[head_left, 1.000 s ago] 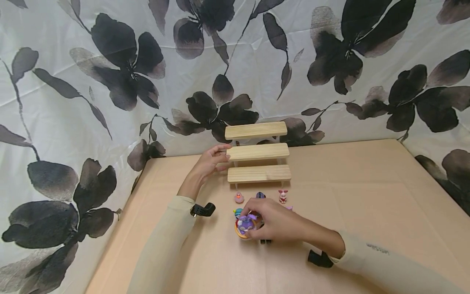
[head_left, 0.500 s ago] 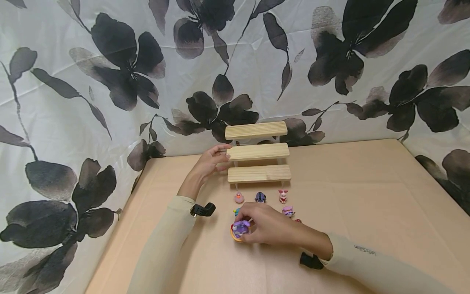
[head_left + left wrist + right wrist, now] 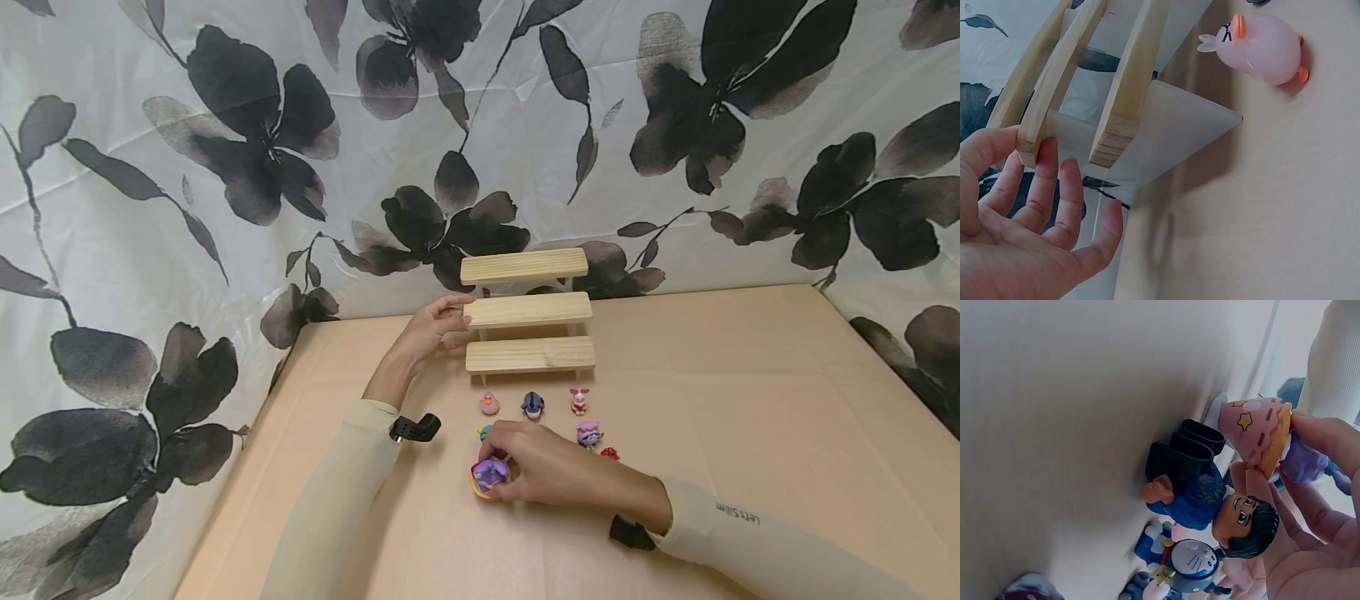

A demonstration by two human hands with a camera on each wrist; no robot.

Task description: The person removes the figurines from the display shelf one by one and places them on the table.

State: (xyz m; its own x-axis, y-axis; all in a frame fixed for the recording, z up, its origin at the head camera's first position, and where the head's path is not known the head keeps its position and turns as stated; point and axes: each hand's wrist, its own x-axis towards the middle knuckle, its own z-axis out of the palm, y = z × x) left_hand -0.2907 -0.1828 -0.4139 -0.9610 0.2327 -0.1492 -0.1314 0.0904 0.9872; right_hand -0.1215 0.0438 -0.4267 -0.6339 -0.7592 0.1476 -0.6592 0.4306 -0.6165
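Observation:
My left hand (image 3: 427, 333) pinches the left end of the middle board (image 3: 1060, 78) of a three-tier wooden stand (image 3: 528, 356), thumb on one face and fingertips on the other. Its remaining fingers spread beside the stand's pale side panel (image 3: 1191, 122). Low over the table, my right hand (image 3: 551, 467) holds a purple toy figure (image 3: 491, 473) seated in a pink cup (image 3: 1250, 428) with yellow stars and an orange rim. Beside that cup, in the right wrist view, stand a black-haired toy figure (image 3: 1194, 497) in blue and a blue-and-white cat figure (image 3: 1194, 557).
In front of the stand, a pink duck (image 3: 489, 404), a dark blue figure (image 3: 533, 406) and a pink-and-red figure (image 3: 578, 402) form a row. A pink-purple figure (image 3: 588, 433) and a red toy (image 3: 609, 453) show past my right hand. A teal toy (image 3: 483, 432) is partly hidden.
My right hand has moved left and slightly nearer with the cup figure, uncovering the dark blue figure, the pink-purple figure and the red toy. My left hand has stayed on the stand.

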